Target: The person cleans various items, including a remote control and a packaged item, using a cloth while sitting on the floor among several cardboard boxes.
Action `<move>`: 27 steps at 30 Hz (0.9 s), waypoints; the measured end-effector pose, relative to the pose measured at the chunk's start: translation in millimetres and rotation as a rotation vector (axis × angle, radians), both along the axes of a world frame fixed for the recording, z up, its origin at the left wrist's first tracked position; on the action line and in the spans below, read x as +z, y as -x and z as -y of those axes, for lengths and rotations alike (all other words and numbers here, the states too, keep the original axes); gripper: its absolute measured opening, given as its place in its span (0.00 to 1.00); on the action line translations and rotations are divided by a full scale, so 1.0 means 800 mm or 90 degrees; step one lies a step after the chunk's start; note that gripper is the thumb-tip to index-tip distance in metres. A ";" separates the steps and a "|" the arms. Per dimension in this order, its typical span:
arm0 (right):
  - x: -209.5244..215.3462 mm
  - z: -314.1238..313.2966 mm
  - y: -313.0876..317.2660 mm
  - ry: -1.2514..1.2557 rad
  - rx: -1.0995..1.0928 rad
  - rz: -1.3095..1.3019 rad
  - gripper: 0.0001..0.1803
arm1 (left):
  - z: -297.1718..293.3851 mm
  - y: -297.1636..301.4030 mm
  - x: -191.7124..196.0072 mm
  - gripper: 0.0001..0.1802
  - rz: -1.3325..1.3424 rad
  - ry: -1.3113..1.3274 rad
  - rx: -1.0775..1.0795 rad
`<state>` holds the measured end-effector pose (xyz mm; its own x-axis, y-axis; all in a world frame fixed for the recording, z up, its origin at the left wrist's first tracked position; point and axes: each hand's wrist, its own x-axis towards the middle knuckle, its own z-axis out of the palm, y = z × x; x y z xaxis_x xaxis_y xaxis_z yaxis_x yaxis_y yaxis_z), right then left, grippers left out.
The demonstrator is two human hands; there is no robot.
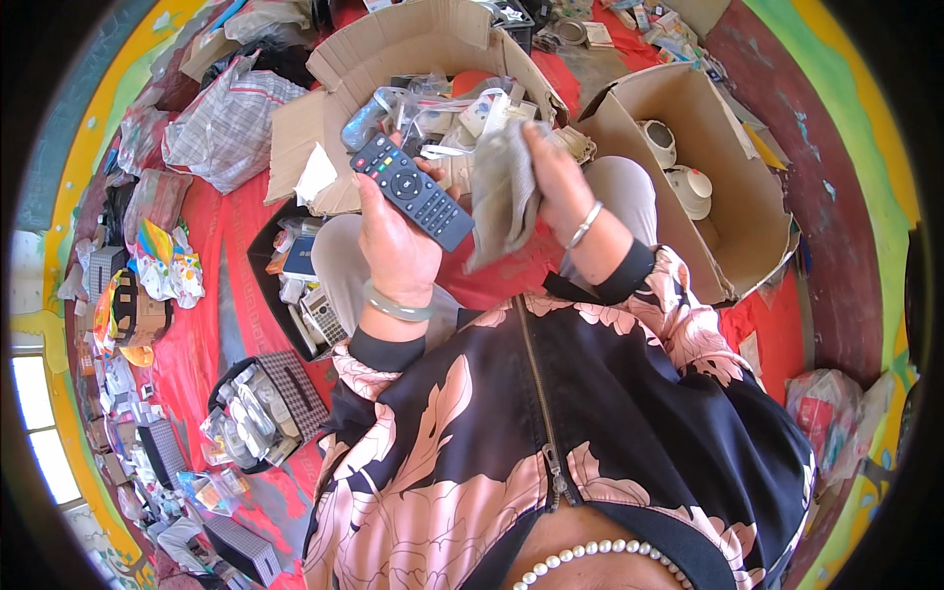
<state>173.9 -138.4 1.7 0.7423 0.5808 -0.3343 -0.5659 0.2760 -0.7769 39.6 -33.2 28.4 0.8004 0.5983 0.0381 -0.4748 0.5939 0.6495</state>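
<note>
My left hand (398,231) is closed around a dark remote control (413,190), whose button side faces up. In my right hand (568,187) is a greyish cloth (504,192), smeared by motion and hanging down beside the remote. A gap shows between the cloth and the remote. Both hands are above my knees, at the near side of an open cardboard box (393,49). That box is filled with a jumble of small items, among them a clear plastic bag and a white device (482,113) with a pale cord.
A second cardboard box (733,226) at right holds two white bowl-like things (688,192). Left of my leg, a black bin (270,241) contains a calculator (320,317) and a blue booklet. A checked storage box (295,388) and a plaid bag (231,123) stand on red sheeting (197,344).
</note>
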 end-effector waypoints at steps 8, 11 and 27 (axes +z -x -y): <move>0.047 -0.020 0.046 0.117 0.016 0.956 0.24 | 0.039 -0.012 -0.026 0.24 -0.122 -0.063 0.075; 0.045 -0.018 0.047 0.168 0.016 0.851 0.21 | 0.040 -0.004 -0.020 0.24 -0.161 -0.099 0.010; 0.037 0.024 -0.020 -0.134 0.170 0.187 0.20 | 0.010 0.016 0.006 0.30 -0.082 0.003 -0.218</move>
